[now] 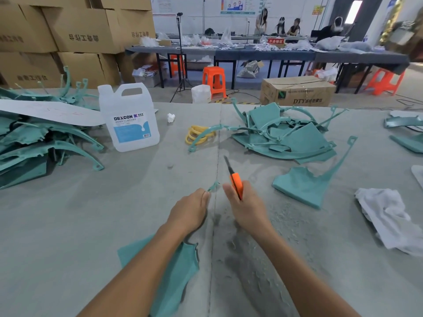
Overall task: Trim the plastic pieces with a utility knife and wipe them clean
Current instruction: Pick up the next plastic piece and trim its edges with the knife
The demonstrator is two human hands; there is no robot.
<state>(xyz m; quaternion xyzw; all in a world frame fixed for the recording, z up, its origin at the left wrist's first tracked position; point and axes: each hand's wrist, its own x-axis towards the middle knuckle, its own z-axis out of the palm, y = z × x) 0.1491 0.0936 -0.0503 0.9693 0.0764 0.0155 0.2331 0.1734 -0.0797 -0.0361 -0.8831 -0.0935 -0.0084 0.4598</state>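
Right hand (247, 209) is curled tight around the orange utility knife (237, 184), its dark blade out and pointing up and away across the counter (114, 202). Just to its left, close but apart, the left hand (190, 213) has its fingers closed in a pinch on a thin teal tip (214, 186) that pokes out past the fingertips, level with the knife's handle. A broad teal plastic piece (178, 271) lies flat beneath the left forearm; whether the tip belongs to it cannot be told, as the hand and arm cover the join. To the right of the knife hand lies another teal piece (302, 186) with a long thin arm rising from it, and farther right a crumpled white cloth (389, 218). Pale shavings (263, 259) are scattered on the counter under and beside the right forearm. Beyond the hands sits a heap of teal pieces (281, 136), with yellow rubber bands (199, 135) at its left edge. A white jug (129, 117) stands at the far left beside a second teal heap (34, 145).
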